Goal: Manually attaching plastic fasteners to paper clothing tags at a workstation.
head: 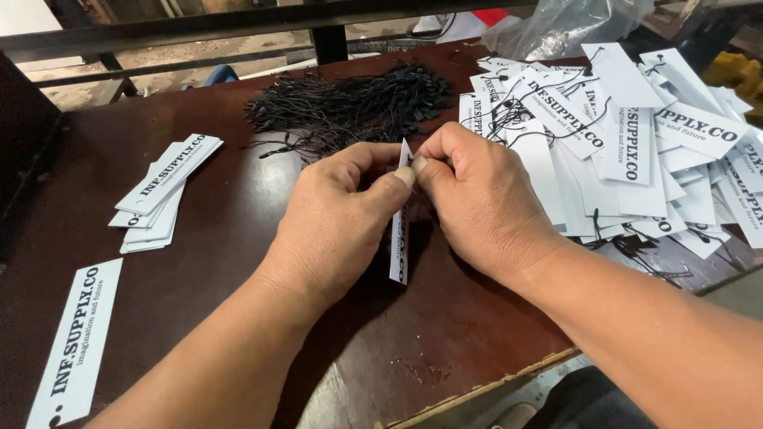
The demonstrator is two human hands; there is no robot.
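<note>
White tag (400, 238) edge-on between left hand (338, 218) and right hand (477, 195)

Taking the heap of black string loops (350, 107) as landmark: the dark wooden tabletop (238, 206) lies bare just below and to its left, room enough to pass as far as the small stack of white tags (159, 195). Right of the heap, a broad pile of strung tags (636, 151) blocks the surface. Behind it, a black metal rail (238, 28) bars the far edge.

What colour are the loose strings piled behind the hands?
Black; the string pile shows clearly in the head view, on the dark brown table.
</note>
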